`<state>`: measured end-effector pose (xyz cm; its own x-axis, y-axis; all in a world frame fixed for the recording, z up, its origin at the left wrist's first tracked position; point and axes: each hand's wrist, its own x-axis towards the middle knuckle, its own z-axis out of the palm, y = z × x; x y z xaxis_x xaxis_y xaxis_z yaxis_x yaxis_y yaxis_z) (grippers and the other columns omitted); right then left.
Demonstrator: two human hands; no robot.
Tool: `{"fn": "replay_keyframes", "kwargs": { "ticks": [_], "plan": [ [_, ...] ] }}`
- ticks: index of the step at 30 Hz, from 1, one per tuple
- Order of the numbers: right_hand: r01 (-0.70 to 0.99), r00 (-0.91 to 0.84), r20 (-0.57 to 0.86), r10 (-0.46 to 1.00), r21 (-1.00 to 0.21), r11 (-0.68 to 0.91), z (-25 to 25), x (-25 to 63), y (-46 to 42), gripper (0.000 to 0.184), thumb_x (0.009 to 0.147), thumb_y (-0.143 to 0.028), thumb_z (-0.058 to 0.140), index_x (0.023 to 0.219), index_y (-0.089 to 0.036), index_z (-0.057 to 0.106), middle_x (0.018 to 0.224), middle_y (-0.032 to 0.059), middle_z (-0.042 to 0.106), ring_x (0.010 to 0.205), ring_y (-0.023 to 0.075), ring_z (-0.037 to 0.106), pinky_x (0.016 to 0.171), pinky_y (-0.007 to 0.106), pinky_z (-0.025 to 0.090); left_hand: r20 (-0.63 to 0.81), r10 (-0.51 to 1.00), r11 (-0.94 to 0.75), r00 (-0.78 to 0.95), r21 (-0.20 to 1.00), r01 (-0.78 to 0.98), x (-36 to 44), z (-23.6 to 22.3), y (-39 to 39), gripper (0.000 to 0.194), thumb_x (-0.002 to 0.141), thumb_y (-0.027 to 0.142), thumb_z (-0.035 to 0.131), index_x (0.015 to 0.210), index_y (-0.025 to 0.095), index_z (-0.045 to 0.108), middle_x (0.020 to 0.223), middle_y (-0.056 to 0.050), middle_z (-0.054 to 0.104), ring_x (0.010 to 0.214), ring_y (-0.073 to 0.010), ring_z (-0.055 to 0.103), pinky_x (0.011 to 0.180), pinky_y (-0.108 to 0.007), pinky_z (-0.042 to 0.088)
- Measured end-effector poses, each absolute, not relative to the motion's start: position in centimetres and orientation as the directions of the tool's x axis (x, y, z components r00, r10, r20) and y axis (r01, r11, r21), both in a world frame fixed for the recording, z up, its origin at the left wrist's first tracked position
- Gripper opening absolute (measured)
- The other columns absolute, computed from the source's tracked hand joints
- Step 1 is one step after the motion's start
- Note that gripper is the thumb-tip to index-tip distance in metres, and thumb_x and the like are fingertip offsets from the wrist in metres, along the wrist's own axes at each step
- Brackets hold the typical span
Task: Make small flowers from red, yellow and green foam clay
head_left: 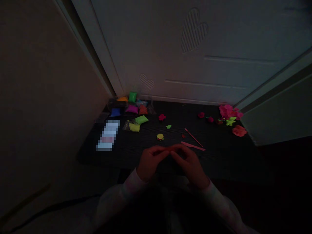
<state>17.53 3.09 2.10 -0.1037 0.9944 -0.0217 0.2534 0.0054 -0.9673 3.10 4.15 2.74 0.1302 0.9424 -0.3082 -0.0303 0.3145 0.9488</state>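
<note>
My left hand (149, 162) and my right hand (191, 164) meet over the near edge of the dark table. Thumbs and fingertips of both are pinched together on a small piece of red clay (170, 148), mostly covered by the fingers. Just beyond them lies a round yellow clay piece (160, 136) with red and green showing at its edge. A small red clay bit (183, 136) is on the table past my right hand. Close to that hand are a flat pink modelling tool (193, 146) and a thin pink stick tool (193, 137).
Bags of coloured clay (132, 109) crowd the back left, with yellow (134, 127) and light green packs (141, 119) nearer. A pixelated pale rectangle (108, 135) lies left. Pink clay flowers (229, 111) stand back right. A green piece (168, 126) sits mid-table. A white panel (156, 48) rises behind.
</note>
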Motion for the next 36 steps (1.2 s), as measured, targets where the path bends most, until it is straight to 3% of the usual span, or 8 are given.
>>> {"fn": "replay_keyframes", "kwargs": {
  "ticks": [4, 9, 12, 15, 18, 21, 26, 36],
  "plan": [
    [0.272, -0.069, 0.015, 0.998, -0.962, 0.033, 1.6, 17.6, 2.7, 0.015, 0.074, -0.032, 0.055, 0.081, -0.019, 0.059, 0.08, 0.0025, 0.064, 0.078, 0.0161, 0.058, 0.07, 0.028, 0.045, -0.326, 0.927, 0.354, 0.183, 0.923, -0.151, 2.9, 2.1, 4.0, 0.021, 0.059, 0.022, 0.068, 0.08, 0.018, 0.066, 0.076, -0.001, 0.069, 0.073, -0.0142, 0.06, 0.069, -0.025, 0.044],
    [0.351, -0.082, 0.124, 0.989, -0.925, 0.145, 1.4, 17.7, 2.8, 0.009, 0.074, -0.024, 0.054, 0.08, -0.022, 0.06, 0.081, 0.0012, 0.064, 0.079, 0.0153, 0.058, 0.073, 0.029, 0.045, -0.424, 0.871, 0.491, 0.247, 0.757, -0.431, 3.0, 1.4, 4.1, 0.03, 0.068, 0.036, 0.06, 0.087, 0.013, 0.061, 0.07, -0.005, 0.067, 0.06, -0.0113, 0.058, 0.06, -0.024, 0.042],
    [0.352, -0.125, 0.152, 0.98, -0.917, 0.187, 1.1, 17.8, 2.9, 0.012, 0.074, -0.022, 0.053, 0.083, -0.023, 0.06, 0.085, 0.0012, 0.064, 0.083, 0.0159, 0.058, 0.078, 0.03, 0.044, -0.468, 0.849, 0.527, 0.245, 0.719, -0.454, 3.0, 1.2, 4.4, 0.027, 0.062, 0.026, 0.066, 0.086, 0.014, 0.059, 0.068, -0.002, 0.066, 0.062, -0.011, 0.059, 0.063, -0.024, 0.042],
    [0.34, -0.102, 0.137, 0.985, -0.926, 0.164, 0.6, 17.8, 2.9, 0.017, 0.077, -0.024, 0.049, 0.092, -0.023, 0.058, 0.092, 0.0024, 0.064, 0.088, 0.0162, 0.058, 0.08, 0.031, 0.043, -0.465, 0.863, 0.504, 0.198, 0.769, -0.393, 3.0, 1.0, 4.7, 0.028, 0.061, 0.02, 0.067, 0.087, 0.015, 0.058, 0.069, -0.001, 0.067, 0.066, -0.0115, 0.061, 0.065, -0.024, 0.043],
    [0.257, -0.053, 0.011, 0.999, -0.966, 0.025, 0.4, 17.9, 2.9, 0.024, 0.079, -0.032, 0.047, 0.099, -0.022, 0.055, 0.094, 0.0035, 0.063, 0.087, 0.0164, 0.058, 0.078, 0.031, 0.044, -0.412, 0.899, 0.437, 0.148, 0.851, -0.292, 2.8, 1.1, 4.8, 0.028, 0.062, 0.02, 0.066, 0.088, 0.016, 0.058, 0.071, -0.001, 0.068, 0.068, -0.0125, 0.062, 0.066, -0.025, 0.044],
    [0.196, -0.078, -0.117, 0.99, -0.975, -0.1, 0.5, 17.7, 3.2, 0.024, 0.075, -0.039, 0.052, 0.089, -0.021, 0.058, 0.084, 0.0028, 0.064, 0.079, 0.0165, 0.059, 0.071, 0.029, 0.045, -0.358, 0.925, 0.376, 0.123, 0.907, -0.189, 2.7, 1.1, 4.7, 0.027, 0.062, 0.02, 0.066, 0.088, 0.017, 0.058, 0.074, -0.001, 0.068, 0.072, -0.0144, 0.063, 0.07, -0.026, 0.045],
    [0.226, -0.081, -0.164, 0.983, -0.964, -0.142, 0.4, 17.5, 4.0, 0.019, 0.071, -0.037, 0.055, 0.072, -0.019, 0.06, 0.072, 0.0003, 0.062, 0.069, 0.0141, 0.055, 0.065, 0.026, 0.041, -0.243, 0.967, 0.242, 0.07, 0.97, 0.026, 2.4, 0.4, 4.9, 0.028, 0.068, 0.028, 0.059, 0.094, 0.015, 0.059, 0.08, -0.005, 0.068, 0.072, -0.0164, 0.063, 0.067, -0.028, 0.049],
    [0.305, -0.042, -0.26, 0.965, -0.923, -0.235, -0.6, 17.4, 9.6, 0.026, 0.069, -0.04, 0.052, 0.074, -0.015, 0.061, 0.059, -0.002, 0.053, 0.054, 0.0095, 0.046, 0.051, 0.023, 0.033, 0.0, 0.985, 0.058, -0.172, 0.941, 0.332, -0.2, -2.8, 7.1, 0.018, 0.071, 0.027, 0.054, 0.085, 0.018, 0.062, 0.089, -0.005, 0.064, 0.082, -0.0177, 0.057, 0.079, -0.032, 0.043]
  ]
}}
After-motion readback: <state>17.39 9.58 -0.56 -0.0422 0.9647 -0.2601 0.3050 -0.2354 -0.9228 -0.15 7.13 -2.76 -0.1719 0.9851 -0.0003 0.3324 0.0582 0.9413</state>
